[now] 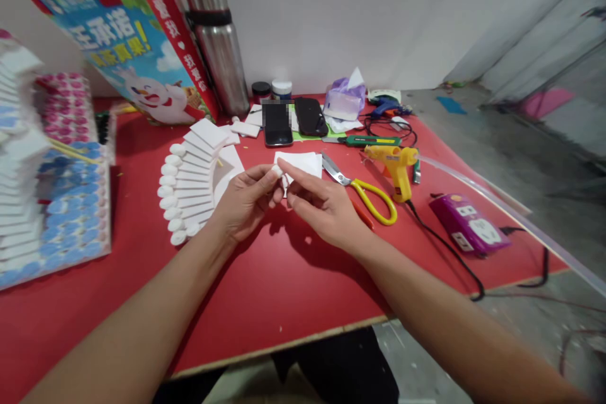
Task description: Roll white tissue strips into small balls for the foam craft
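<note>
Between my two hands, above the red table point(246, 322), is a small white piece point(285, 182) with a rounded top; its exact kind is too small to make out. My left hand point(250, 199) pinches it between thumb and fingers. My right hand point(326, 208) meets it from the other side, index finger stretched over its top and thumb below, fingertips touching it. Just behind the hands lies a white sheet of paper point(305, 164). To the left, a fan of white strips with rounded white ends point(192, 183) rests on the table.
Scissors point(374, 199), a yellow glue gun point(395, 167) and a purple power socket point(471, 224) lie right. A green utility knife point(369, 141), two phones point(310, 117) and a tissue pack point(344, 98) are behind. A steel flask point(220, 50) and printed box point(142, 44) stand back left.
</note>
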`<state>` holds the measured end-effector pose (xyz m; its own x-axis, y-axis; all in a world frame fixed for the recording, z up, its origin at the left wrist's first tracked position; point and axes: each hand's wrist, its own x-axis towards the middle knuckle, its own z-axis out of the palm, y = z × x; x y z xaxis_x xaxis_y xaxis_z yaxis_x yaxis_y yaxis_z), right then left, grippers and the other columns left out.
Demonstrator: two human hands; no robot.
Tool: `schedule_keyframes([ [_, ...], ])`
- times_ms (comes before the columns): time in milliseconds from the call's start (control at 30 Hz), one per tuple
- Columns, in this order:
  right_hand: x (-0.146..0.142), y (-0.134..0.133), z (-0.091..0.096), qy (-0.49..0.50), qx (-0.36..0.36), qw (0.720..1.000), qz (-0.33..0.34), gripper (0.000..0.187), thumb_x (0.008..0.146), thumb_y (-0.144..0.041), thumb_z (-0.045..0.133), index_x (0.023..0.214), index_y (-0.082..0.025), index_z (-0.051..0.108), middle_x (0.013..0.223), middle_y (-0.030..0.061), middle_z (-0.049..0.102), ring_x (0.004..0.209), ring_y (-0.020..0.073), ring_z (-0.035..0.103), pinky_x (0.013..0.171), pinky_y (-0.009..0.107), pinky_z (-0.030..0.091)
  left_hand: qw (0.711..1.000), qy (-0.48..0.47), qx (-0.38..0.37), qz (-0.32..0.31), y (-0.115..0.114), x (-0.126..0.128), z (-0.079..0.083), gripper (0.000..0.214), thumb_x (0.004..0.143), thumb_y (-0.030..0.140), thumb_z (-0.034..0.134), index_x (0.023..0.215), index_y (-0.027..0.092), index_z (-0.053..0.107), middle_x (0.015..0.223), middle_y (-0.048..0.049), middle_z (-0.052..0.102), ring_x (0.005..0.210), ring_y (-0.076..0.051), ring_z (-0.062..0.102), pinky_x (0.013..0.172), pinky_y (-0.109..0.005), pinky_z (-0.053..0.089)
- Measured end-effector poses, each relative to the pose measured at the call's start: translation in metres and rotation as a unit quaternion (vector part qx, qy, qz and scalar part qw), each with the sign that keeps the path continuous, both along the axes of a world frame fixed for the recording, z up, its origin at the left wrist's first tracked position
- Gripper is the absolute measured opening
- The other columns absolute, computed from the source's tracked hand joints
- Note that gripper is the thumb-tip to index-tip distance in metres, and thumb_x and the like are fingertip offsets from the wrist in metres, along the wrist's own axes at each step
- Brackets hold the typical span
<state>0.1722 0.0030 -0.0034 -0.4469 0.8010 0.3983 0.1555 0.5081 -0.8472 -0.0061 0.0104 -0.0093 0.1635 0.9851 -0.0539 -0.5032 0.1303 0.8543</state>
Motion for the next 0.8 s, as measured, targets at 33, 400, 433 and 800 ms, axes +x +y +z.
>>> schedule_keyframes([
  [33,0.0001,0.0005,-0.0010,-0.009,0.015,1.000,-0.006,0.054,0.096,-0.018,0.053,0.150,-0.022,0.055,0.093,0.0008,0.070,0.072,0.0104,0.056,0.065,0.024,0.047,1.000,0.005,0.001,0.003,-0.0002,0.0000,-0.0003,0.028,0.071,0.035,0.092,0.079,0.014,0.075,0.064,0.0009,0.065,0.052,-0.004,0.056,0.049,-0.013,0.045],
  [400,0.0065,0.0061,-0.0055,-0.056,0.195,0.977,-0.058,0.048,0.094,-0.011,0.051,0.137,-0.025,0.068,0.080,0.0014,0.064,0.068,0.0121,0.057,0.066,0.025,0.047,0.997,0.072,0.015,-0.008,-0.0018,-0.0015,-0.0041,0.027,0.076,0.037,0.087,0.077,0.015,0.072,0.065,0.0004,0.068,0.050,-0.005,0.057,0.047,-0.014,0.044],
  [433,0.0069,0.0065,-0.0057,-0.062,0.199,0.976,-0.059,0.048,0.094,-0.012,0.051,0.136,-0.025,0.069,0.081,0.0017,0.064,0.068,0.0123,0.058,0.066,0.026,0.048,0.997,0.077,0.011,-0.008,-0.0020,-0.0014,-0.0039,0.028,0.075,0.037,0.088,0.077,0.015,0.072,0.064,0.0005,0.067,0.050,-0.005,0.057,0.047,-0.014,0.043],
  [800,0.0096,0.0084,-0.0058,-0.110,0.227,0.965,-0.069,0.044,0.092,-0.011,0.051,0.129,-0.021,0.073,0.085,0.0052,0.071,0.069,0.0138,0.062,0.067,0.027,0.050,0.998,0.052,-0.019,-0.038,-0.0001,-0.0021,-0.0057,0.029,0.072,0.033,0.091,0.079,0.012,0.073,0.068,-0.0006,0.067,0.049,-0.003,0.055,0.045,-0.013,0.043],
])
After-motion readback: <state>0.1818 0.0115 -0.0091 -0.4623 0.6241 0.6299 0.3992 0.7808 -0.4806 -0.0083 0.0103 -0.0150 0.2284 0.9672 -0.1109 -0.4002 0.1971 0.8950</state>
